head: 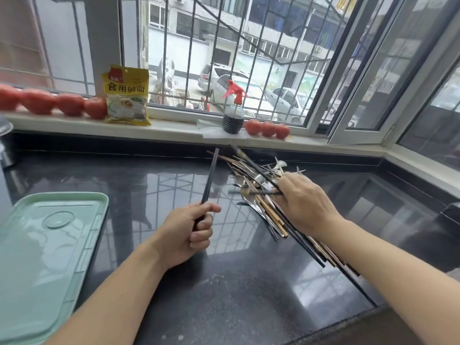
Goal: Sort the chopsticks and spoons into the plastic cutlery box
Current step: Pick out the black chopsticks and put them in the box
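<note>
Left hand (185,234) grips dark chopsticks (210,179); right hand (305,202) pinches another.

Open counter: dark countertop (154,185) bare between green cutlery box (37,245) and cutlery pile (258,195).
Right obstacle: the pile runs diagonally toward the near-right edge.
Rear obstacles: on the windowsill, spray bottle (234,113), yellow packet (127,95), tomatoes (267,128).

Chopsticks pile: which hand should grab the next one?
Probably the right hand: it is on the pile, already lifting a dark chopstick. The left hand is off to the side, gripping its own chopstick.
</note>
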Available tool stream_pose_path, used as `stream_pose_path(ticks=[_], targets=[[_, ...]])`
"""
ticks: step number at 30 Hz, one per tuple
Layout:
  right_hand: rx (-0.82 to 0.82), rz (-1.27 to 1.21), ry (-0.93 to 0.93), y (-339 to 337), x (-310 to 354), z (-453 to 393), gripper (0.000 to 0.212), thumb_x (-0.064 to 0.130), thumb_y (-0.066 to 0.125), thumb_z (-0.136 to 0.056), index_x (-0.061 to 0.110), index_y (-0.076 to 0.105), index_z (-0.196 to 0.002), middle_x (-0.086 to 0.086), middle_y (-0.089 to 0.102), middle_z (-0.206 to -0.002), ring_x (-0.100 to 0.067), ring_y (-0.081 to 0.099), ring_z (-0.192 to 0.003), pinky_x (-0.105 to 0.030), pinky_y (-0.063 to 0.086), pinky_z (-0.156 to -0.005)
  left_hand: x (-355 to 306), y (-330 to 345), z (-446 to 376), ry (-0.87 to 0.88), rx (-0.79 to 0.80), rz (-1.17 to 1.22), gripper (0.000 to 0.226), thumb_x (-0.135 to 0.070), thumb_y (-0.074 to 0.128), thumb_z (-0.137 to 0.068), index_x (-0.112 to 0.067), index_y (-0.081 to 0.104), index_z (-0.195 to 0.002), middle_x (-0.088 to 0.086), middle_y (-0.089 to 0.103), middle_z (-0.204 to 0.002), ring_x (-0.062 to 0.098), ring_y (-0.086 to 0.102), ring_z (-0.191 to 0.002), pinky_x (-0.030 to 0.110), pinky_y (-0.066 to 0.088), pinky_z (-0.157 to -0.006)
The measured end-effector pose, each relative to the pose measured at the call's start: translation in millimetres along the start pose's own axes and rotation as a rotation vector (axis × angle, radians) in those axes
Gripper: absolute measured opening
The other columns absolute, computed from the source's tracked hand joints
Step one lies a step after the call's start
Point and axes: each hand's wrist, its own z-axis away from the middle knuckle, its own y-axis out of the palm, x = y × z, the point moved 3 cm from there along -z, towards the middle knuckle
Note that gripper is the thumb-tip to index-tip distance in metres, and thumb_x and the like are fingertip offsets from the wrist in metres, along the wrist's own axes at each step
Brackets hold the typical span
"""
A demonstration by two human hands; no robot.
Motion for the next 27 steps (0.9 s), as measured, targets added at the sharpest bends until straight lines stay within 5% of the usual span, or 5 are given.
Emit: stream_pose_path(ticks=[7, 12, 17, 21, 27], targets=[[-0.008, 0.271, -0.57, 25.0, 24.5, 6.0, 0.021, -0.004, 0.05, -0.097, 0.008, 0.067, -0.104, -0.011, 0.065, -0.113, -0.033, 0.059, -0.117, -0.051, 0.035, -0.115, 17.8, 22.0, 13.6, -0.242, 0.283, -0.065, 0.023, -0.017, 0.048, -0.106, -0.001, 0.061, -0.115, 0.032, 0.067, -0.125, 0.049, 0.064, -0.119, 0.065, 0.051, -0.101], [-0.028, 0.332, -0.5, 48.7, 37.7, -14.2, 0.031, -0.004, 0.031, -0.099, 0.006, 0.06, -0.094, -0.016, 0.061, -0.104, -0.038, 0.059, -0.107, -0.051, 0.035, -0.115, 22.2, 32.1, 13.5, -0.211, 0.31, 0.055, 0.033, -0.021, 0.04, -0.111, 0.0, 0.054, -0.133, 0.017, 0.071, -0.1, 0.03, 0.068, -0.073, 0.045, 0.061, -0.07], [-0.098, 0.182, 0.053, 51.5, 47.0, -17.2, 0.057, -0.001, 0.04, -0.084, 0.009, 0.049, -0.14, -0.016, 0.046, -0.141, -0.038, 0.04, -0.132, -0.052, 0.029, -0.117, 15.2, 19.4, -2.5, 0.089, 0.064, 0.079, 0.011, -0.009, 0.042, -0.109, -0.01, 0.054, -0.11, 0.004, 0.044, -0.071, 0.013, 0.035, -0.053, 0.024, 0.034, -0.048], [-0.123, -0.007, 0.517, 50.2, 19.7, 38.3, 0.039, -0.002, 0.058, -0.08, 0.01, 0.063, -0.117, -0.011, 0.059, -0.113, -0.032, 0.05, -0.103, -0.042, 0.043, -0.093, -0.4, 9.0, -3.2, 0.558, -0.224, -0.301, 0.017, -0.004, 0.043, -0.109, -0.017, 0.053, -0.103, 0.0, 0.059, -0.078, 0.018, 0.053, -0.071, 0.032, 0.049, -0.072], [0.081, 0.207, 0.816, 47.6, -24.4, 130.8, 0.021, 0.024, 0.072, -0.088, 0.015, 0.073, -0.107, -0.009, 0.067, -0.1, -0.034, 0.054, -0.094, -0.044, 0.046, -0.081, 22.8, 20.1, -7.5, 0.406, -0.067, -0.759, 0.017, -0.006, 0.042, -0.109, -0.02, 0.052, -0.106, 0.004, 0.063, -0.084, 0.017, 0.065, -0.074, 0.042, 0.059, -0.073]])
